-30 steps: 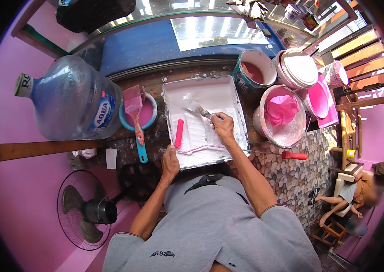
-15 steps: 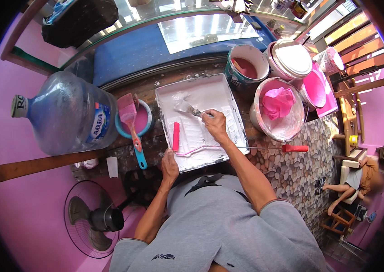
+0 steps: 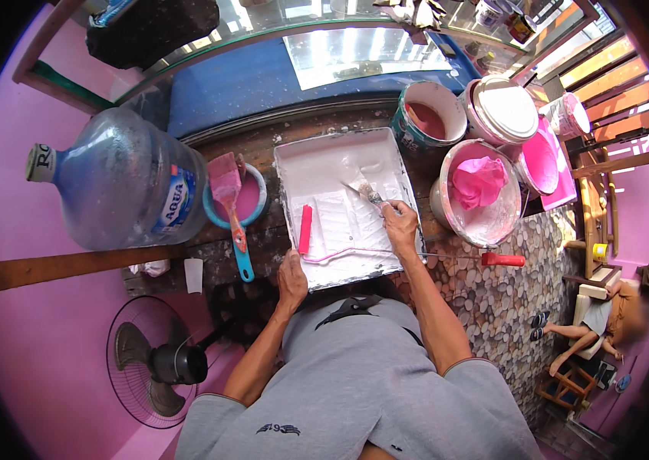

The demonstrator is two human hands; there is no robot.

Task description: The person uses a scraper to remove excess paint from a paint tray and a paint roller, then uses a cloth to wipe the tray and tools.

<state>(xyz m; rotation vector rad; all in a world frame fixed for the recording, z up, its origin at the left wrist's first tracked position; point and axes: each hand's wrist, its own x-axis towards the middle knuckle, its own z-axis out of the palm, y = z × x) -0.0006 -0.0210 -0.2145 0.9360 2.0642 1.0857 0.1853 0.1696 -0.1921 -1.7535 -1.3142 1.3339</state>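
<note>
A white paint tray (image 3: 305, 153) lies in front of me, with pale wet paint in it. My right hand (image 3: 400, 222) is closed around the handle of a putty knife (image 3: 368, 192), its blade down at the paint in the right half of the tray. At the tray's near left corner, my left hand (image 3: 291, 276) grips the rim. A paint roller with a narrow red sleeve (image 3: 306, 230) rests across the tray. Its wire frame runs under my right wrist, and the red handle (image 3: 502, 260) sticks out past the right edge.
Left of the tray, a wide brush (image 3: 226, 188) lies across a small paint bowl (image 3: 261, 201), beside a big water jug (image 3: 129, 184). Paint buckets (image 3: 447, 195) crowd the right side, one with a pink cloth (image 3: 478, 184). A fan (image 3: 159, 364) stands lower left; a person (image 3: 608, 318) sits far right.
My right hand has moved the putty knife to the right across the tray, and the blade has turned. My left hand stays at the tray's corner. The whole view has shifted slightly.
</note>
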